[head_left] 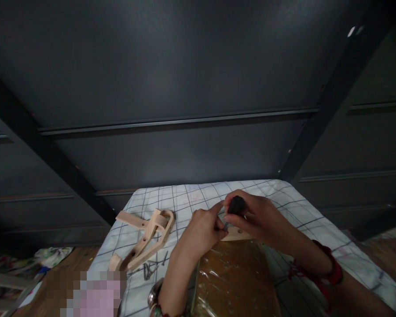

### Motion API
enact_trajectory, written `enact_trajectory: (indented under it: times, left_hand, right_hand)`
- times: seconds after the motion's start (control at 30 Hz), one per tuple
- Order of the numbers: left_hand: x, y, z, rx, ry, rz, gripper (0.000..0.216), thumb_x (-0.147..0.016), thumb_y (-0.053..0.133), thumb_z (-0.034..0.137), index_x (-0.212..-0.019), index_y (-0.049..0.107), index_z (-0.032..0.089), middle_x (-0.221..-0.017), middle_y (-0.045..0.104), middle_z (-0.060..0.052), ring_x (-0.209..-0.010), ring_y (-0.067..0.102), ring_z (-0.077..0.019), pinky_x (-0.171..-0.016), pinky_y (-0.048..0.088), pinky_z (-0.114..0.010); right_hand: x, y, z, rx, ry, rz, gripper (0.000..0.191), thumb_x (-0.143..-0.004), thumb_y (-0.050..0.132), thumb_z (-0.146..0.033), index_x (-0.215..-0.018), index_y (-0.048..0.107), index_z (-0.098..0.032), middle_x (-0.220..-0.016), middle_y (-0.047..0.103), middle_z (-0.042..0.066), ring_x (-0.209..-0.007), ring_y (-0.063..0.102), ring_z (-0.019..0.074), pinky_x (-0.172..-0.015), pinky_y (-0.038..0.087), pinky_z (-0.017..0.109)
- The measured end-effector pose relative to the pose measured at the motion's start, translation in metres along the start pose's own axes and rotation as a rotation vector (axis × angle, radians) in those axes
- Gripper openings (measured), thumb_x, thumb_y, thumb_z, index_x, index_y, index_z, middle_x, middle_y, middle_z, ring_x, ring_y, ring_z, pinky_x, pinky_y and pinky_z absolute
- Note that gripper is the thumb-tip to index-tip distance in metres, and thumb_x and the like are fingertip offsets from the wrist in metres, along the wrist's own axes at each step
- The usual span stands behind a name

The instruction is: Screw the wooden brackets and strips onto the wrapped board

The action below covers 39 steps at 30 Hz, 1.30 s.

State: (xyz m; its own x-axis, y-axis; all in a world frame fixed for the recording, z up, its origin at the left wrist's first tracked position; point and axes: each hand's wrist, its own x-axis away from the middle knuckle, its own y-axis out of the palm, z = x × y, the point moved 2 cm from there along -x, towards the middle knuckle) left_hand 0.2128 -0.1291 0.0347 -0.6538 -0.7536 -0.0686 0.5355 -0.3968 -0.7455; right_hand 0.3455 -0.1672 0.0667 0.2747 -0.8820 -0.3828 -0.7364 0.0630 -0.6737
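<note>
Head view, as I followed the handwork from a distance. The right hand (253, 212) was curled around a dark handle (236, 205), fingers and thumb closed on it, its butt facing up toward the camera; I could not make out the tool's working end. The governing relation was that of handle to wood. A pale wooden strip (236, 236) lay just below and on the near side of the handle, its visible length running roughly crosswise, left to right, along the far end of a brown block (234, 277). One dark hole in the strip showed close beside the right hand, which was the nearer of the two to it. The left hand (201, 226) came in at the strip's left end with fingers bent; I could not tell whether it gripped the wood or merely rested on it.

As to containers, the brown block, wrapped in shiny clear film, was possibly a box; I saw no opening and no contents. Loose metal pieces (148, 269), probably screws, lay directly on the checked cloth (185, 194), near a jointed wooden assembly (149, 232) to the left.
</note>
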Motion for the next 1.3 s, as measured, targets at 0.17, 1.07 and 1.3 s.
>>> enact_trajectory:
  times: [0.17, 1.07, 1.3]
  left_hand:
    - [0.0, 0.002, -0.004, -0.042, 0.024, 0.01, 0.031, -0.07, 0.05, 0.018, -0.101, 0.054, 0.018, -0.078, 0.066, -0.002, -0.07, 0.059, -0.0174, -0.062, 0.041, -0.026]
    - [0.003, -0.007, 0.009, -0.049, -0.01, -0.027, 0.021, -0.07, 0.054, 0.019, -0.09, 0.058, 0.017, -0.073, 0.066, -0.004, -0.068, 0.06, -0.0167, -0.061, 0.042, -0.025]
    - [0.003, -0.009, 0.011, -0.01, 0.005, 0.012, 0.018, -0.071, 0.054, 0.022, -0.088, 0.058, 0.018, -0.076, 0.066, -0.002, -0.068, 0.059, -0.0159, -0.059, 0.043, -0.025]
  right_hand:
    - [0.003, -0.004, -0.005, -0.033, -0.106, -0.09, 0.033, -0.08, 0.049, -0.018, -0.111, 0.041, -0.026, -0.092, 0.062, 0.0, -0.082, 0.059, 0.0111, -0.068, 0.045, 0.021]
    - [0.003, -0.003, -0.006, 0.158, -0.077, 0.124, 0.017, -0.071, 0.059, -0.026, -0.078, 0.045, -0.02, -0.06, 0.054, -0.005, -0.052, 0.051, 0.0091, -0.047, 0.037, 0.02]
    - [0.003, 0.001, -0.007, 0.145, -0.065, 0.143, 0.023, -0.073, 0.057, -0.024, -0.094, 0.048, -0.02, -0.072, 0.06, -0.001, -0.059, 0.055, 0.0112, -0.05, 0.041, 0.022]
